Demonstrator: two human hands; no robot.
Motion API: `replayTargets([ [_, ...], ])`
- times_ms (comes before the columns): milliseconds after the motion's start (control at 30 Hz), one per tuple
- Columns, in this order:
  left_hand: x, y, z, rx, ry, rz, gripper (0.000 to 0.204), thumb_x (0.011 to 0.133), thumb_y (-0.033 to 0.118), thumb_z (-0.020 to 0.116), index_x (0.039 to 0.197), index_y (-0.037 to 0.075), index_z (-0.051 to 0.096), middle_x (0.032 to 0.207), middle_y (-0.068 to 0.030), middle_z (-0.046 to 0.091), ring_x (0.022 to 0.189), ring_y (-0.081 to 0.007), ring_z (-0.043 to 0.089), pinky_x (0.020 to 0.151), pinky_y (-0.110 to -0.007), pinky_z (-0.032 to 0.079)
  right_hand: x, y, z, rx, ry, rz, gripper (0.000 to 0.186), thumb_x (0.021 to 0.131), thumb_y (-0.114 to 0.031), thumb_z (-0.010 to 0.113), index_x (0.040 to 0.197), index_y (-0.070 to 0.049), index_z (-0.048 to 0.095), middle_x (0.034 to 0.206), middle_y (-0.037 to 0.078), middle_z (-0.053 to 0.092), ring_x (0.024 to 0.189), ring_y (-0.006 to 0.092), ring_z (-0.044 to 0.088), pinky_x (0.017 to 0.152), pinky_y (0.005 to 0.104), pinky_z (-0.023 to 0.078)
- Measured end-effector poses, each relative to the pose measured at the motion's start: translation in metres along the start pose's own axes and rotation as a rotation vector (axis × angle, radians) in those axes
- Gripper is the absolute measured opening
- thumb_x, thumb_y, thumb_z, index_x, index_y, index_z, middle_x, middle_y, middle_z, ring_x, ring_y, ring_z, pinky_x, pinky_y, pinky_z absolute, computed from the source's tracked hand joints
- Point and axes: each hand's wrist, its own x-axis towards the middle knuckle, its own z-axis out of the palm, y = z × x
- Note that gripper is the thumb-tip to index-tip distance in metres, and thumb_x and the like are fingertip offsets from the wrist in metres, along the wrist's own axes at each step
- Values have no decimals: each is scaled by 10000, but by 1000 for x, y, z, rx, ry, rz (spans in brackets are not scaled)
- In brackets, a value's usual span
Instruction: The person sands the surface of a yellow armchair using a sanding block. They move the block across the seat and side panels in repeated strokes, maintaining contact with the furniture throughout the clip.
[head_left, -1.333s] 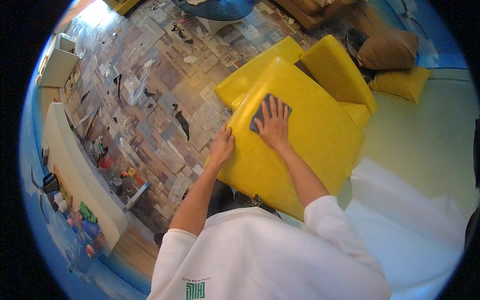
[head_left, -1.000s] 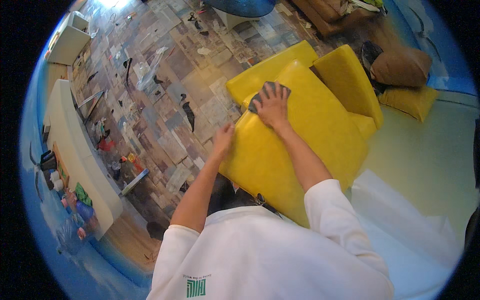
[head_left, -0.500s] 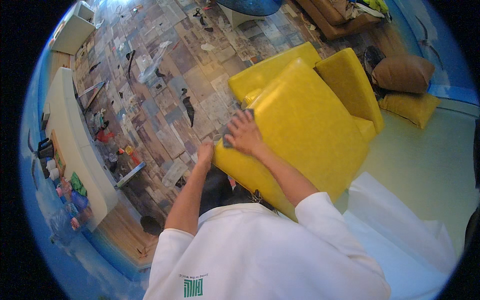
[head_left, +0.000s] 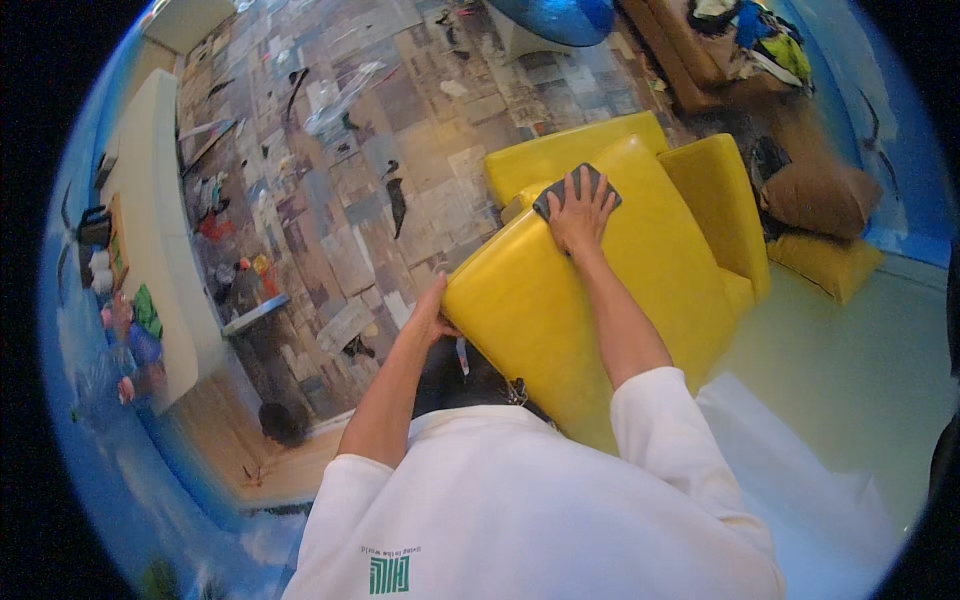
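Pressing a dark grey cloth (head_left: 577,190) flat against the upper back of the yellow armchair (head_left: 610,300), the right hand (head_left: 580,215) is lying with fingers spread and unclenched, arm stretched forward. The left hand (head_left: 430,318) is gripping the chair's near edge, fingers curled around it, apparently steadying the chair on the paper-covered floor (head_left: 400,150).

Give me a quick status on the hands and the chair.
Right hand flat on grey pad atop yellow chair. Left hand grips chair's edge. Nothing in the way.
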Motion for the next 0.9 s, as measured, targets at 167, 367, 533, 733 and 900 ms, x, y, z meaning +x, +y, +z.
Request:
replayTargets([
  [167, 8, 8, -20, -119, -199, -68, 1016, 988, 862, 423, 1720, 178, 251, 1751, -259, 256, 1531, -589, 325, 1156, -864, 177, -60, -68, 3, 46, -57, -202, 645, 1058, -544, 543, 1524, -105, 619, 1705, 127, 418, 1621, 447, 219, 1309, 657, 123],
  [367, 23, -5, -31, -245, -70, -53, 1191, 917, 947, 408, 1766, 205, 24, 1795, -214, 157, 1604, -568, 172, 1187, -844, 111, -140, -143, 1, 189, -209, -410, 656, 1004, -516, 629, 1506, -94, 624, 1672, 131, 456, 1614, 445, 241, 1315, 641, 141],
  [533, 31, -18, -56, -136, -74, 112, 1152, 911, 954, 400, 1768, 272, 43, 1821, -177, 75, 1641, -524, 55, 1216, -806, 103, -178, -156, 4, 217, -220, -654, 631, 1005, -431, 661, 1555, -134, 572, 1678, 106, 449, 1624, 439, 225, 1322, 631, 146],
  [733, 19, -11, -41, -217, -49, 14, 1122, 926, 934, 414, 1765, 294, 33, 1786, -265, 146, 1536, -582, 349, 1222, -780, 149, -213, -116, 8, 239, -199, -800, 677, 917, -324, 717, 1558, -159, 576, 1754, 39, 351, 1639, 373, 233, 1327, 599, 171],
  [900, 23, -10, -30, 38, 26, 33, 1019, 972, 890, 398, 1712, 201, 272, 1576, -248, 469, 1262, -539, 592, 1040, -699, 417, -280, -37, -11, 277, -234, -906, 540, 927, -354, 735, 1434, -174, 693, 1735, 13, 388, 1630, 343, 269, 1314, 586, 215],
])
